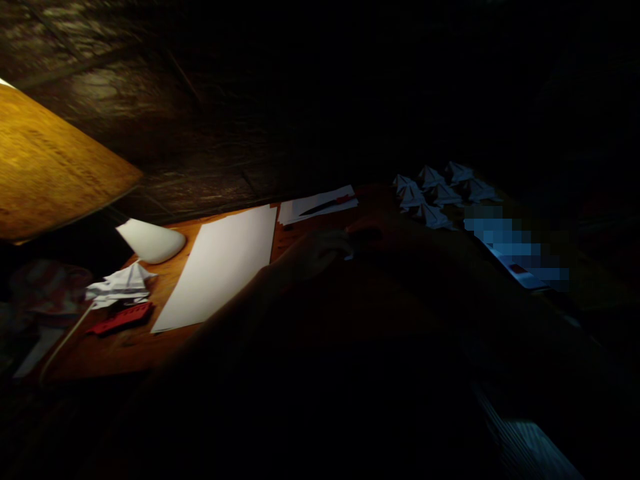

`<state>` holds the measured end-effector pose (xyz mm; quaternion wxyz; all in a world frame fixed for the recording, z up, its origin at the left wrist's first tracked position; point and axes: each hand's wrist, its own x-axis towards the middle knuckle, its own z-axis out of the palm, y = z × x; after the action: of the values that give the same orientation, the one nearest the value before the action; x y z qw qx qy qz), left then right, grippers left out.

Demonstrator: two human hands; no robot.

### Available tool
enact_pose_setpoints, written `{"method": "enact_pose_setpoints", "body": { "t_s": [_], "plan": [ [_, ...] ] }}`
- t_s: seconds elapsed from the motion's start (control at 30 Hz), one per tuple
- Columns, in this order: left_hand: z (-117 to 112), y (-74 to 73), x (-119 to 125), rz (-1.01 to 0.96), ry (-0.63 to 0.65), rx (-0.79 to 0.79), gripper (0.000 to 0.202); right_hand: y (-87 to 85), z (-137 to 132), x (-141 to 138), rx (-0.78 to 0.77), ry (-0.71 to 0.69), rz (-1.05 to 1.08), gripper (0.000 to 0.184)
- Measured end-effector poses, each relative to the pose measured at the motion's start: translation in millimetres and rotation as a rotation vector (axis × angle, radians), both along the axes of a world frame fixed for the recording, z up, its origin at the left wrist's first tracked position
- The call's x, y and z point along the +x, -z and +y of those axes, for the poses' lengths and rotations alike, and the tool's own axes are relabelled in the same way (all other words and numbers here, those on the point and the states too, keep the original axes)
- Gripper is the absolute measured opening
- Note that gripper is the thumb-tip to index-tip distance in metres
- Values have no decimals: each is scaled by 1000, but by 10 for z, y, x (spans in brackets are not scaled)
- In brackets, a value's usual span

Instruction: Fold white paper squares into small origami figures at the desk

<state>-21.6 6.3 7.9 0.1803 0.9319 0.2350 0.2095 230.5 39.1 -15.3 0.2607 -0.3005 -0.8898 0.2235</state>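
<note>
Near the tabletop's (167,280) far edge, the left hand (327,250) pinched paper (349,255), probably light and easily creased, best held by its edges; the right hand (369,231) was too dark to judge.

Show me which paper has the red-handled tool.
The smaller paper stack beyond the left hand: the red-handled tool lies on it, not on the large sheet.
</note>
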Motion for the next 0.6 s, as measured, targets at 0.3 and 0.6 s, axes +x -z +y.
{"method": "enact_pose_setpoints", "body": {
  "t_s": [0.3, 0.6],
  "plan": [
    [8, -7, -12, 16, 0, 0, 36, 23, 12, -3, 33, -12, 6, 41],
    [8, -5, -12, 41, -4, 1, 36, 9, 9, -14, 15, 6, -30, 45]
  ]
}}
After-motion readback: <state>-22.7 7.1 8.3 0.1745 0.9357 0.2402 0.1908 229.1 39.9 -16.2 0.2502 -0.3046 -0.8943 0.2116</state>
